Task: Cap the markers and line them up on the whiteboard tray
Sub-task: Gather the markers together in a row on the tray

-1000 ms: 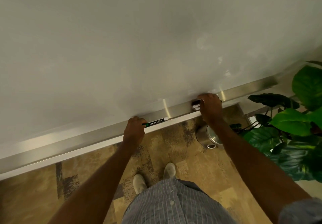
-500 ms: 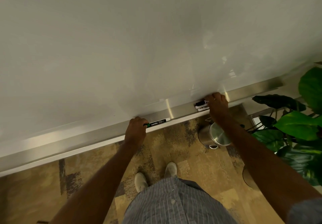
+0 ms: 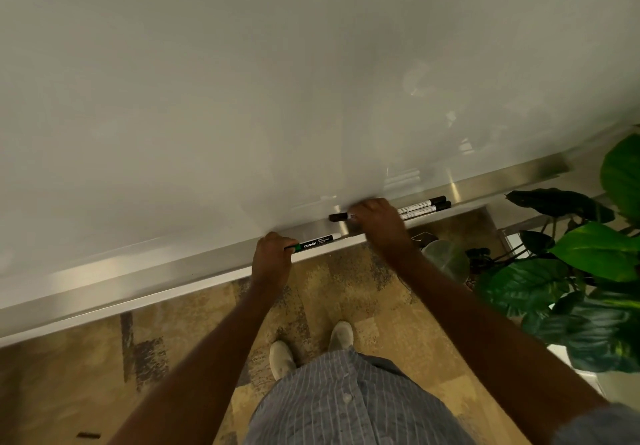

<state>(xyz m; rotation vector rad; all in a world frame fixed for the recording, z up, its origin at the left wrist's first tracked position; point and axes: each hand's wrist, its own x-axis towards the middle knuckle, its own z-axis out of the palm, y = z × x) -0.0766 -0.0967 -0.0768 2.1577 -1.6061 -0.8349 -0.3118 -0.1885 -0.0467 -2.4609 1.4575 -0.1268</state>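
step in hand: lining up. left hand grips the green marker on the tray, frame centre; right hand grips a black marker. two markers lie right of it. next move likely calls for sliding both alongside.

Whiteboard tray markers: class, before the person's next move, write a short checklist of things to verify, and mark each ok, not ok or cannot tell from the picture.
1. Two black markers lie side by side on the whiteboard tray, right of the hands: ok.
2. Both of those are capped at their right ends: ok.
3. Right hand grips a third black marker, whose dark end sticks out leftward: ok.
4. Left hand holds the green marker over the tray: ok.
5. Green marker capped: cannot tell, its green end is inside the hand.
6. All four markers lined up in one row: not ok, two are in hand.
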